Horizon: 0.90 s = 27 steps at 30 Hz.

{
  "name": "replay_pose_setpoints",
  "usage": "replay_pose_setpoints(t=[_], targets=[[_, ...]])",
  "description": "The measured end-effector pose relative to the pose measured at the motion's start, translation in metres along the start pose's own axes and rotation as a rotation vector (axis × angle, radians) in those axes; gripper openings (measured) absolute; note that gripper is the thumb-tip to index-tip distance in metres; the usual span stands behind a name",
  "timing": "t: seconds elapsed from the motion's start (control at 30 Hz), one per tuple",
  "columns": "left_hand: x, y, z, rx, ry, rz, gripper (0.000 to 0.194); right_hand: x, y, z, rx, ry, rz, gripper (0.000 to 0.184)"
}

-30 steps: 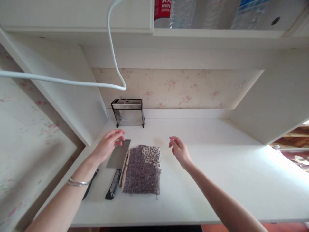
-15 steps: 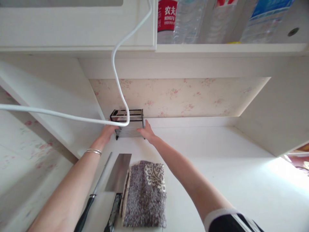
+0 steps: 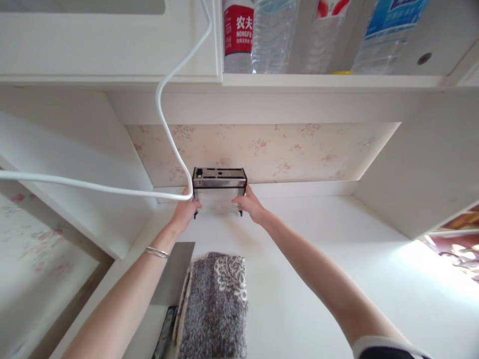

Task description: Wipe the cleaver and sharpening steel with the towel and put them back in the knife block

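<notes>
The slotted knife block (image 3: 219,192) is held upright near the back of the desk (image 3: 310,284), well out from the left side panel (image 3: 123,209). Its left edge is clasped by the left hand (image 3: 184,213) and its right edge by the right hand (image 3: 253,205), each thumb laid on the front face; both grips are narrow around the sides, the fingers partly hidden. Whether its feet have been raised cannot be told. The block has just been shifted rightward, which suggests that it is under firm two-handed control and being repositioned.

Half a second ago it was seen close to the side panel; a second ago neither hand was touching it. The cleaver (image 3: 174,271) and folded cloth (image 3: 213,309) are left lying in front, side by side, both now cut off by the lower edge. The white cable (image 3: 158,102) is seen crossing the view above the left hand.
</notes>
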State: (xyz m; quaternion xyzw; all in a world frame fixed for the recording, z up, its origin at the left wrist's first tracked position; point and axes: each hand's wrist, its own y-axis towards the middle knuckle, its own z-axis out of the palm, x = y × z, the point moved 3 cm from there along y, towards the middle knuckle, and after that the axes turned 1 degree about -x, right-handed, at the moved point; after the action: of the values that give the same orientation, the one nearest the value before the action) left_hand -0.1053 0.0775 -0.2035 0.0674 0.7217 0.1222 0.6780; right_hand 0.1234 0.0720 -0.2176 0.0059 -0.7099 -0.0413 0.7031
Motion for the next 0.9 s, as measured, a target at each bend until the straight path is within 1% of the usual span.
replay_pose_setpoints(t=[0.1, 0.2, 0.3, 0.37, 0.47, 0.57, 0.73, 0.9], targets=[[0.0, -0.005, 0.039, 0.121, -0.087, 0.072, 0.076, 0.002, -0.01, -0.036, -0.067, -0.009, 0.063, 0.064], [0.004, -0.009, 0.071, 0.183, -0.153, 0.088, 0.076, 0.001, -0.017, -0.066, -0.123, -0.018, 0.095, 0.061], [0.01, -0.011, 0.094, 0.23, -0.206, 0.077, 0.075, -0.002, -0.021, -0.088, -0.151, -0.031, 0.101, 0.061], [0.015, -0.012, 0.105, 0.245, -0.223, 0.076, 0.074, -0.005, -0.021, -0.097, -0.163, -0.032, 0.11, 0.059], [0.023, -0.01, 0.113, 0.236, -0.224, 0.073, 0.074, -0.009, -0.018, -0.102, -0.172, -0.016, 0.112, 0.057], [0.031, -0.005, 0.115, 0.22, -0.223, 0.064, 0.075, -0.012, -0.009, -0.102, -0.171, 0.009, 0.109, 0.058], [0.042, 0.011, 0.116, 0.207, -0.218, 0.029, 0.072, -0.013, 0.007, -0.101, -0.198, 0.027, 0.123, 0.057], [0.043, 0.018, 0.113, 0.215, -0.201, -0.018, 0.07, -0.014, 0.011, -0.101, -0.243, 0.018, 0.155, 0.064]])
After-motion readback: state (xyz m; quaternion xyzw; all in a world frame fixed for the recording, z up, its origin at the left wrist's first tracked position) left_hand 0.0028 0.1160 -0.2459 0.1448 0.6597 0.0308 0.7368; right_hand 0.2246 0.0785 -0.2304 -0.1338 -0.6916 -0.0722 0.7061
